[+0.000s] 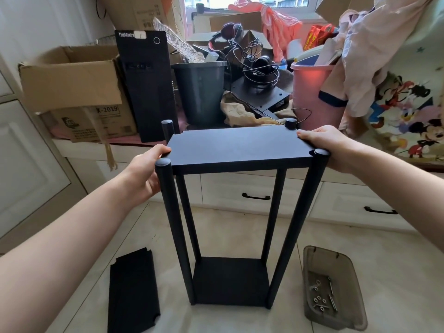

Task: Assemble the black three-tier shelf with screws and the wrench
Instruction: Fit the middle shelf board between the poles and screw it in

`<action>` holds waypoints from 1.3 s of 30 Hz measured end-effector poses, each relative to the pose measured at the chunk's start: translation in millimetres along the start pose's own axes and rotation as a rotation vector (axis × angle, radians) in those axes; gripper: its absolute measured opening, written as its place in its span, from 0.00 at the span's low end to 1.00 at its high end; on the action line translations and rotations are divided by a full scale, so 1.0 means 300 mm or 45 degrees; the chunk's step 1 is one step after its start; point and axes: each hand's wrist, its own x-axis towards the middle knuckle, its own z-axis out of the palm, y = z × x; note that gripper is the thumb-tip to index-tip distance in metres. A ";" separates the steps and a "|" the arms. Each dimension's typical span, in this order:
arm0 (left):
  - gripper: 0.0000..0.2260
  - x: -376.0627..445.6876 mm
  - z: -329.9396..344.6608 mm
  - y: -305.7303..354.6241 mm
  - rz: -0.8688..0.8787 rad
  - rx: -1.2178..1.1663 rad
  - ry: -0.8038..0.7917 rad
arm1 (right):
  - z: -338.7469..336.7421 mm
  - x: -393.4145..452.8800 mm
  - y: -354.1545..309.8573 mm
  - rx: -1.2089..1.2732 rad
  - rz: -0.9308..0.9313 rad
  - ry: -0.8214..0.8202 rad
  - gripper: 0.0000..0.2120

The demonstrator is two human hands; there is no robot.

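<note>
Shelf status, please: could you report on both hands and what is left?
Left hand and right hand grip top panel edges. Shelf stands on four posts, bottom panel in. Third panel on floor; tray with screws beside.

Both bare forearms reach forward, one to each short end of the top shelf board [237, 145]. The left hand [146, 174] curls around the board's left edge, thumb on top and fingers beneath. The right hand [329, 147] grips the right edge, its fingers lying over the board's far right corner.
</note>
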 end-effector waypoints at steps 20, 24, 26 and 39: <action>0.11 -0.009 0.009 -0.042 -0.029 -0.068 0.013 | 0.009 -0.008 0.018 0.137 0.046 -0.021 0.10; 0.13 -0.006 0.005 -0.042 -0.059 -0.082 -0.015 | 0.015 -0.008 0.010 0.126 0.056 -0.032 0.08; 0.13 0.000 0.004 -0.041 -0.078 -0.113 -0.043 | 0.016 -0.009 0.011 0.150 0.053 -0.047 0.08; 0.12 0.107 0.005 -0.027 -0.006 0.085 -0.016 | 0.009 -0.002 0.022 0.216 0.036 -0.129 0.09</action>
